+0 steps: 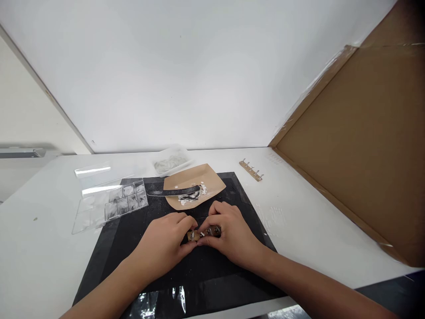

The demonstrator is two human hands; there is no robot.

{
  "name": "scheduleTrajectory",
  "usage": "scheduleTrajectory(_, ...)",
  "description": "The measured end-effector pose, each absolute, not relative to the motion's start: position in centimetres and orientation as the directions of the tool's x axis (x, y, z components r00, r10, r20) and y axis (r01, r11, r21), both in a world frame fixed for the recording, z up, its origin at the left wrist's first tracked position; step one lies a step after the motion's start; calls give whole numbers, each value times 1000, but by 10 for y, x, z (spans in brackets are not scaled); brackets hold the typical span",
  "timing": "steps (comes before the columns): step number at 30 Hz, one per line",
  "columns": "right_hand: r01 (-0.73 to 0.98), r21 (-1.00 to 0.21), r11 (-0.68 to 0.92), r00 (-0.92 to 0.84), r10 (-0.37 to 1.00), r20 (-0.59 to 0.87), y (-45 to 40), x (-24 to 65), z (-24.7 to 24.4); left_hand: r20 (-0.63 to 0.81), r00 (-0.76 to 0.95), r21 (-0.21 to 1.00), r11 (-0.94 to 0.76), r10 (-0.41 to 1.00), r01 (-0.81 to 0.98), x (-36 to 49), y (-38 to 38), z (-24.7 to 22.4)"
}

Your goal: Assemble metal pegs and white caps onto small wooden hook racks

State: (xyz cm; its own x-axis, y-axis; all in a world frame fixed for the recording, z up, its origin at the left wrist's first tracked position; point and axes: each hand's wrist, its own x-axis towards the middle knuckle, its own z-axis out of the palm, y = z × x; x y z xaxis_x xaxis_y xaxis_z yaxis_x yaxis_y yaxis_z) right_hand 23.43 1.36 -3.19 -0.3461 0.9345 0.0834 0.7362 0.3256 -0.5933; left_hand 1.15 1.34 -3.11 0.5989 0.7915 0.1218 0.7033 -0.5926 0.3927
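Over the black mat, a small brown strip with shiny metal pieces lies between my two hands. My left hand is closed on its left end, thumb and forefinger pinching it. From the other side, my right hand also grips the strip, its thumb and forefinger near the middle. The fingertips of both hands almost meet and hide part of it. Just beyond them stands a brown paper tray with small white pieces inside. A dark curved nail file rests across that tray.
A clear compartment box with whitish pieces lies open at the left. Behind the paper tray is a white dish with translucent pieces. A similar strip with upright metal clips lies at the right. Cardboard walls the right side.
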Motion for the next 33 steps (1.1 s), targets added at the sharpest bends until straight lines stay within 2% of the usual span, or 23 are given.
scheduleTrajectory(5,726,-605,327,-383,923,40,13,238,-26,97,576,427,-556,812,713,10,12,-31)
scheduleTrajectory(11,713,-561,421,-472,879,59,11,242,-16,69,547,462,-512,835,724,10,13,-31)
scheduleTrajectory(16,713,-549,436,-478,875,74,12,242,-19,91,563,453,-537,822,711,11,13,-31)
scheduleTrajectory(33,718,-521,461,-457,877,146,12,242,-28,29,566,428,-522,824,738,10,10,-31)
